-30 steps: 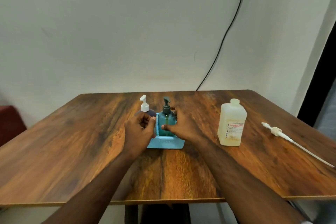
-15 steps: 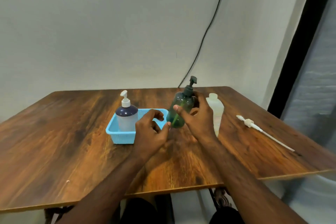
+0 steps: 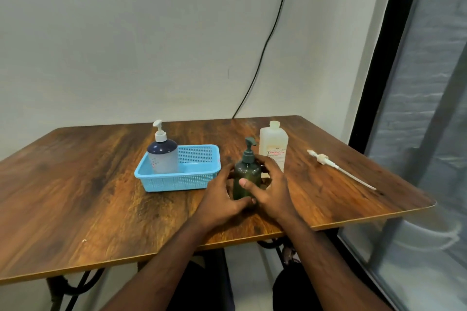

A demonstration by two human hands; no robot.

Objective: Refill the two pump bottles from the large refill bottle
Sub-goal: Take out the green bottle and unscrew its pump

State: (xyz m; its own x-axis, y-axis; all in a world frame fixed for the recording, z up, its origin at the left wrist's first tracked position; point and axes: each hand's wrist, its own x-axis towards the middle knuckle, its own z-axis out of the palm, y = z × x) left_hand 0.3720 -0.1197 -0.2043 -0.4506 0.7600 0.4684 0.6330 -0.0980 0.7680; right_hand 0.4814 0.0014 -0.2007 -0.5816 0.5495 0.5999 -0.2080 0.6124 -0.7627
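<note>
1. Hands first: your left hand point(image 3: 222, 197) and right hand point(image 3: 270, 189) meet around the green pump bottle point(image 3: 246, 177), one on each side, fingers curled round its body, your right thumb lying across its front.
2. Green pump bottle: it stands upright on the wooden table point(image 3: 101, 197), near the front edge, dark pump head on top with the spout pointing right. It is outside the basket, just right of it.
3. Blue basket point(image 3: 177, 180): a shallow perforated plastic tray just left of your left hand. The second pump bottle point(image 3: 163, 156) stands upright in its left end; it has a white pump, a dark shoulder and a pale body. The basket's right half holds nothing else.
4. Refill bottle point(image 3: 274, 149): a large, pale, squarish bottle with a printed label, upright directly behind your right hand, its neck open with no cap on it.
5. Loose pump point(image 3: 338, 168): a white pump head with a long thin dip tube lies flat on the table, well to the right of the refill bottle, the tube pointing toward the table's right front corner.
6. Surroundings: a plain wall behind the table, with a black cable point(image 3: 267, 40) running down it to the table's back edge.
</note>
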